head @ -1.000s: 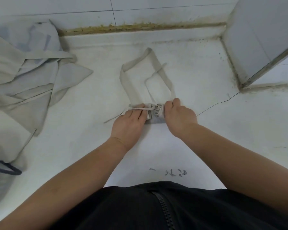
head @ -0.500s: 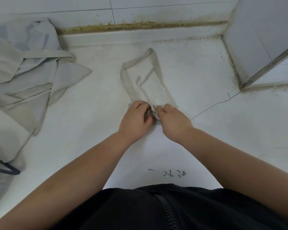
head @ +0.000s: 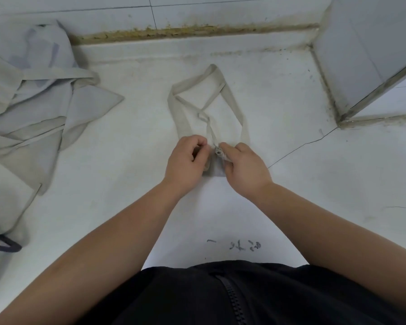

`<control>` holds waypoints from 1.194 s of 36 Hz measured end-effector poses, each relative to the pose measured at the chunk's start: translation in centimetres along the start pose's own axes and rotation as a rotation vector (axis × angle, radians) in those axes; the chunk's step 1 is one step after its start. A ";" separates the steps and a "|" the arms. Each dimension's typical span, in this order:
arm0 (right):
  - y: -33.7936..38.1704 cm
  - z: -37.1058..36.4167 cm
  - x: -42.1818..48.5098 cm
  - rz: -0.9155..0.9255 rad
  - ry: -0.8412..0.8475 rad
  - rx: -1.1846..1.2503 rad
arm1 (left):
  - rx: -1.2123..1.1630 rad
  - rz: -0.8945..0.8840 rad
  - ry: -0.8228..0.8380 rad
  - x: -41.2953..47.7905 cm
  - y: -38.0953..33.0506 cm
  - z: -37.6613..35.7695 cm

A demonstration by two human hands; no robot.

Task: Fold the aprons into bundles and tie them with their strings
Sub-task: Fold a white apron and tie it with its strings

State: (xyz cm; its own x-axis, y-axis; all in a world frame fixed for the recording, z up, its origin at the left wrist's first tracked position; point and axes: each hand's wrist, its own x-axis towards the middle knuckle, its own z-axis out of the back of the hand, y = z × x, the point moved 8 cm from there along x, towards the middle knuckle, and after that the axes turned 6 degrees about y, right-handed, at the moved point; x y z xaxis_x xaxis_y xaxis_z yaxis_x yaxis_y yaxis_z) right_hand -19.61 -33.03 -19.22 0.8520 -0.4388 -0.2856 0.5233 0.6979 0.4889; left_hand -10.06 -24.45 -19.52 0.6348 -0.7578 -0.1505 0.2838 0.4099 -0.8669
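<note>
I am tying off the bundle (head: 217, 168), which is lying on the table (head: 314, 195) between my hands, its loop (head: 181, 113) trailing away from me. My right hand (head: 244, 170) is pinching the strings (head: 209, 129) at the knot (head: 218, 151), while my left hand (head: 188, 160) is closing its grip on what looks like the other end, though I cannot see it plainly. I am judging that both ends need drawing apart evenly, low against the cloth, so the knot bites before the folds spring open; more aprons (head: 33, 102) are waiting heaped at far left.
</note>
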 end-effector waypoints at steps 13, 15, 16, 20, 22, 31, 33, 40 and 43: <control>1.0 1.0 2.6 -0.184 0.224 0.376 | -0.482 0.212 0.202 -0.8 1.0 0.1; 1.0 1.0 2.7 -0.201 0.205 0.391 | -0.502 0.231 0.190 -1.1 1.3 0.2; 1.1 0.9 2.8 -0.202 0.199 0.385 | -0.513 0.238 0.184 -1.2 1.5 0.1; 1.4 0.2 3.2 -0.201 0.199 0.223 | -0.517 0.246 0.176 -1.2 1.5 0.1; 1.2 -0.2 3.5 -0.222 0.187 0.151 | -0.512 0.247 0.172 -1.2 1.4 0.1; -0.1 -0.1 2.5 -0.278 0.143 0.984 | -0.517 0.305 0.027 -0.7 1.6 0.4; -0.3 0.0 2.1 -0.262 0.159 1.115 | -0.501 0.332 0.000 -0.5 1.5 0.2; 1.5 0.2 0.6 -0.080 0.184 0.697 | -0.437 0.378 0.011 -0.1 1.6 -0.1; 1.1 0.7 0.7 -0.098 0.124 0.723 | -0.482 0.409 -0.064 -0.1 1.8 0.5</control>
State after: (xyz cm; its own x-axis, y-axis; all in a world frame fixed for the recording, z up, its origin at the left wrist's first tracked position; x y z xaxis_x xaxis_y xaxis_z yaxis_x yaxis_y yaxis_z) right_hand -18.45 -32.90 -18.30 0.8198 -0.3827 -0.4260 0.4929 0.0928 0.8651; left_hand -9.28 -23.35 -20.86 0.6694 -0.5501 -0.4993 -0.3371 0.3740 -0.8640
